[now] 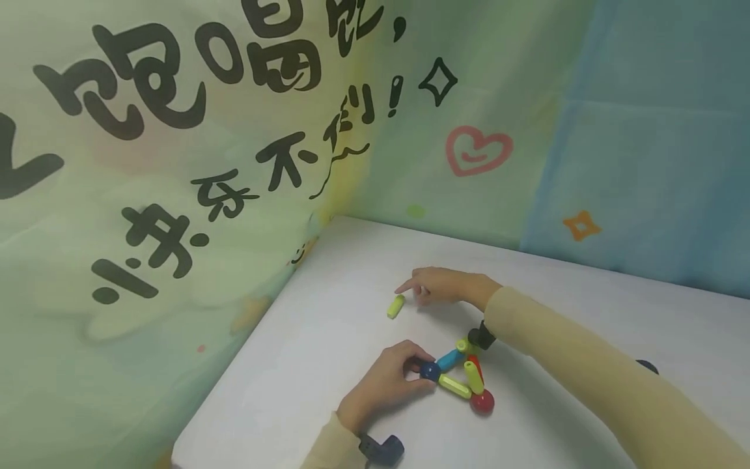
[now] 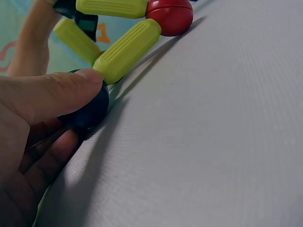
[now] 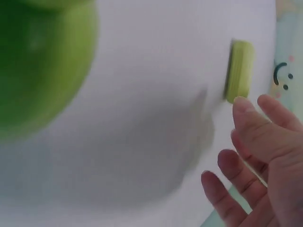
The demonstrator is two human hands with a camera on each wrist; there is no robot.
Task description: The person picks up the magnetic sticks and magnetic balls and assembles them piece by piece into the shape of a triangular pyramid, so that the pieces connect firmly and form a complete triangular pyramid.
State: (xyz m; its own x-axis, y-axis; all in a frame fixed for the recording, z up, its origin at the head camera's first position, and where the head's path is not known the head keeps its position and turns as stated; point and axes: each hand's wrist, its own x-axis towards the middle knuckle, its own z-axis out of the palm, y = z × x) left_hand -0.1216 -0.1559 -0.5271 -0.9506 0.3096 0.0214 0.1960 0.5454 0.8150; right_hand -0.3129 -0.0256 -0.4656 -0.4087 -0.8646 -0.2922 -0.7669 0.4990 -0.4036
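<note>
My left hand (image 1: 391, 376) pinches a dark blue ball (image 1: 430, 371) between thumb and fingers. That ball is a corner of a structure of magnetic building rods and balls: a blue rod (image 1: 450, 360) and a yellow-green rod (image 1: 454, 386) meet it. The second rod leads to a red ball (image 1: 482, 402), from which another yellow-green rod (image 1: 474, 378) rises beside a red rod. A green ball (image 3: 42, 71) looms close in the right wrist view. My right hand (image 1: 441, 285), fingers spread and holding nothing, hovers by a loose yellow-green rod (image 1: 396, 307).
The white table (image 1: 281, 391) meets a printed cloth (image 1: 469, 215) at its left and back edges. Beyond the right forearm a dark round thing (image 1: 648, 367) shows partly. Dark wrist cameras (image 1: 382, 449) sit on both wrists, the right one overlapping the structure in the head view.
</note>
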